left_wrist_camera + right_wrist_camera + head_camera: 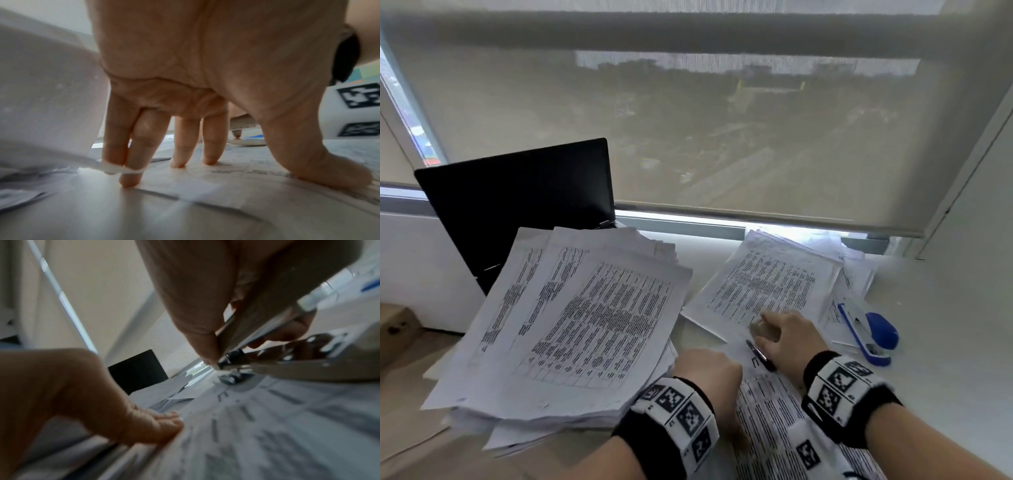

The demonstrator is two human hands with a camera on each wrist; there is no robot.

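Stack [571,325] blocks 9 to 11 o'clock of the left hand [705,373], touching its fingers [115,142]; laptop [517,205] behind. Pile [767,284] fills 12 to 1 o'clock of the right hand [787,335] and its metal tool [758,329]. Stapler [873,335] lies near at 3 o'clock. Passable: bare desk [705,253] at 12 o'clock between stack and pile, and beyond the stapler.

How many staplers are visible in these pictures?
2. The right hand grips a metal stapler over the printed sheet; a blue stapler lies on papers at the desk's right side. More may be hidden under the paper piles.
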